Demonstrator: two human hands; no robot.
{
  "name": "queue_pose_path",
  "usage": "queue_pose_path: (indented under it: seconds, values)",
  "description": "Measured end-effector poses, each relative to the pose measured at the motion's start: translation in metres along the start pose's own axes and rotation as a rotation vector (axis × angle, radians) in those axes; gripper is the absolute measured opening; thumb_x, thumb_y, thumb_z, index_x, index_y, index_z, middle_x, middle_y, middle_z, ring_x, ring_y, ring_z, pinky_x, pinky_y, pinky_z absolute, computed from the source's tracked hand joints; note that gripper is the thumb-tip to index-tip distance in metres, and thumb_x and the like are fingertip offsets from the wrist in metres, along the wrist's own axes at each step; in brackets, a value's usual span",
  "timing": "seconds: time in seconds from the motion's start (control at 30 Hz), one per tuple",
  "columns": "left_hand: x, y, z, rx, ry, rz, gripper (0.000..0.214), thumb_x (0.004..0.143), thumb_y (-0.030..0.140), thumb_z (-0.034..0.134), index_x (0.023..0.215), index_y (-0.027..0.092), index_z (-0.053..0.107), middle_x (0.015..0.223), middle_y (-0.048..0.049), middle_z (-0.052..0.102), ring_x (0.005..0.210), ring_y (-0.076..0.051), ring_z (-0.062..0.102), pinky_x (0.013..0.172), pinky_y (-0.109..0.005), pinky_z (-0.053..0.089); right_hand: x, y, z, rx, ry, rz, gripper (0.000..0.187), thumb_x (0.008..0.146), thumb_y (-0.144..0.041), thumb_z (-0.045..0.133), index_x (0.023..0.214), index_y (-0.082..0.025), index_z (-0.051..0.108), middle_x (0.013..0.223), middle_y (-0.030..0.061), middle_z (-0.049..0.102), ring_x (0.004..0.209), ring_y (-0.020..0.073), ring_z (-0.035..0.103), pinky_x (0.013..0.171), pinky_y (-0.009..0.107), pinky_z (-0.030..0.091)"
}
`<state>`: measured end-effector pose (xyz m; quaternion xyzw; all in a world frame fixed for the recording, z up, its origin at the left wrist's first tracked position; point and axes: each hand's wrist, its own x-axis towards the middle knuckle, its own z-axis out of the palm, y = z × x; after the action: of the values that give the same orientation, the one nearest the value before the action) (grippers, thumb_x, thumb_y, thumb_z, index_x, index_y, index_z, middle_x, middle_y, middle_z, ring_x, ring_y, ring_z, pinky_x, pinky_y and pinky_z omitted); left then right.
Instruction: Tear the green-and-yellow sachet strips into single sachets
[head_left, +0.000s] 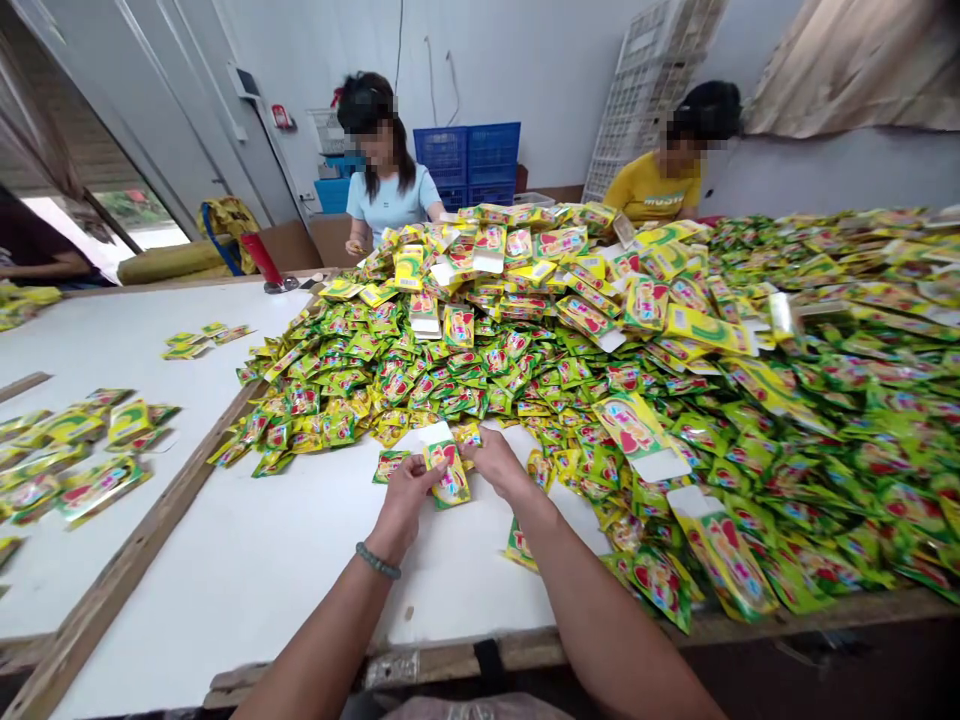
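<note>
gripping a glossy foil sachet (448, 475) in left hand (405, 497) and right hand (499, 462); slippery sachets (525, 350) heap up beside. white board (262, 560) lies beneath.

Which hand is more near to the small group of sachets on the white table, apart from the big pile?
The left hand is nearer: it is below and to the right of the small group of sachets in this view. The right hand is farther to their right.

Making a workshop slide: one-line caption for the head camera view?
Left hand and right hand handle a yellow-green sachet beside a heaped sachet pile on a white table.
</note>
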<state>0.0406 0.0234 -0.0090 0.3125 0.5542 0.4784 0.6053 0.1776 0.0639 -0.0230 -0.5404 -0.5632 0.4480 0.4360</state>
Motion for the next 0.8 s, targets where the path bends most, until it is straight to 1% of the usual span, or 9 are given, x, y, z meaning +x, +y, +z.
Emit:
queue_pose_path:
  seconds: [0.07,0.2,0.27,0.33,0.47,0.57,0.63,0.73,0.8]
  values:
    - [-0.003,0.003,-0.01,-0.031,-0.01,0.061,0.043,0.053,0.039,0.081,0.08,0.014,0.059,0.073,-0.0022,0.068,0.066,-0.014,0.062,0.066,-0.027,0.049,-0.002,-0.008,0.002,-0.021,0.025,0.009,0.022,0.073,-0.036,0.058,0.084,-0.018,0.064,0.077,0.0031,0.069,0.069,0.0173,0.06,0.061,0.027,0.046]
    - [-0.004,0.007,-0.034,0.132,-0.115,0.104,0.042,0.055,0.038,0.08,0.084,0.015,0.059,0.066,0.0006,0.065,0.059,-0.014,0.06,0.056,-0.024,0.045,-0.003,-0.023,-0.005,-0.056,0.248,-0.105,0.025,0.077,-0.036,0.056,0.091,-0.016,0.062,0.083,0.0049,0.069,0.076,0.0177,0.06,0.069,0.027,0.046]
    - [-0.003,0.007,-0.042,0.217,-0.178,0.121,0.04,0.056,0.037,0.08,0.084,0.015,0.059,0.064,0.0015,0.063,0.058,-0.013,0.059,0.054,-0.023,0.044,-0.003,-0.027,-0.008,-0.064,0.208,-0.18,0.024,0.08,-0.035,0.053,0.092,-0.016,0.062,0.083,0.0041,0.068,0.075,0.0165,0.06,0.071,0.026,0.046]
    - [-0.001,0.005,-0.046,0.239,-0.194,0.145,0.039,0.058,0.037,0.079,0.084,0.015,0.06,0.066,0.0014,0.063,0.061,-0.014,0.059,0.057,-0.023,0.044,-0.004,-0.029,-0.008,-0.182,0.102,-0.234,0.022,0.081,-0.033,0.053,0.091,-0.016,0.064,0.085,0.0041,0.068,0.075,0.0162,0.059,0.071,0.026,0.045]
    - [0.0,0.002,-0.047,0.238,-0.157,0.166,0.04,0.063,0.042,0.074,0.09,0.015,0.061,0.077,-0.0019,0.066,0.069,-0.016,0.061,0.062,-0.025,0.046,-0.007,-0.03,-0.007,-0.504,-0.096,-0.23,0.019,0.081,-0.027,0.055,0.092,-0.016,0.066,0.089,0.0073,0.067,0.081,0.0188,0.059,0.072,0.027,0.043]
    - [-0.003,0.004,-0.044,0.302,-0.185,0.194,0.034,0.068,0.043,0.07,0.086,0.015,0.063,0.075,-0.0025,0.065,0.068,-0.016,0.06,0.062,-0.025,0.046,-0.009,-0.032,-0.007,-0.591,-0.223,-0.235,0.013,0.08,-0.023,0.058,0.086,-0.016,0.068,0.087,0.0066,0.066,0.079,0.0184,0.059,0.071,0.026,0.042]
    - [-0.006,0.006,-0.041,0.333,-0.243,0.22,0.032,0.071,0.043,0.067,0.087,0.016,0.064,0.078,-0.0036,0.066,0.072,-0.017,0.06,0.064,-0.024,0.046,-0.011,-0.034,-0.006,-0.569,-0.232,-0.261,0.009,0.077,-0.021,0.061,0.08,-0.017,0.068,0.084,0.0049,0.064,0.077,0.0168,0.057,0.069,0.025,0.041]
    - [-0.011,0.007,-0.035,0.314,-0.314,0.238,0.04,0.069,0.039,0.069,0.104,0.019,0.061,0.095,-0.0056,0.066,0.083,-0.018,0.06,0.072,-0.026,0.048,-0.01,-0.033,-0.004,-0.441,-0.111,-0.264,0.013,0.076,-0.025,0.063,0.086,-0.019,0.068,0.086,0.003,0.062,0.076,0.0148,0.056,0.068,0.024,0.04]
    - [-0.014,0.006,-0.033,0.261,-0.33,0.183,0.048,0.067,0.037,0.072,0.109,0.02,0.056,0.096,-0.0051,0.065,0.078,-0.017,0.061,0.071,-0.027,0.05,-0.009,-0.03,-0.001,-0.364,-0.039,-0.242,0.021,0.076,-0.032,0.063,0.093,-0.02,0.067,0.085,0.0014,0.063,0.074,0.0142,0.055,0.067,0.024,0.04]
